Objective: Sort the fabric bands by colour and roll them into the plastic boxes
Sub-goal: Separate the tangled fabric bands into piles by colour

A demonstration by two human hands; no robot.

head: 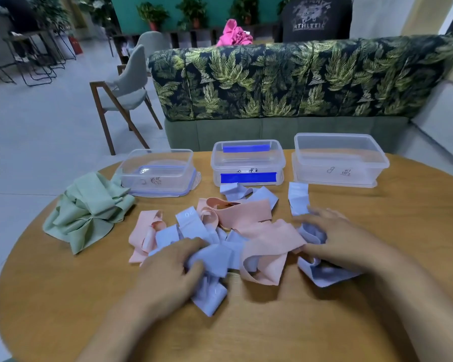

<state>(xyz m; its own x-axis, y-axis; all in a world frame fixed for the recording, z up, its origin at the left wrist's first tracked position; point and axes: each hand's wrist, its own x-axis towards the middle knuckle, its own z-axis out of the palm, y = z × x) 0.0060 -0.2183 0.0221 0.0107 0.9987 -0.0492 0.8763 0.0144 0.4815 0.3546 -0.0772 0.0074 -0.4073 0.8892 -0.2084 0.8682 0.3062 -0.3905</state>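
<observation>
Hard to read: the handwritten marks on the left box [157, 171], middle box [247, 163] and right box [338, 158] are too small to make out. Your right hand [343, 241] is motion-blurred, and both forearms are cut off by the lower edge.

At centre left, your left hand [168, 273] grips a lilac band [215, 259], fingers and thumb curled round it, at the near side of the tangled pink and lilac bands [246, 218]. At centre right, your right hand lies over the tangle's right end; whether it grips cannot be told.

A green fabric heap [89, 212] lies at left, beside the left box. The boxes stand in a row by the far edge of the bench [246, 322], in front of a leaf-print sofa [285, 79]. Bare bench shows across the lower frame.
</observation>
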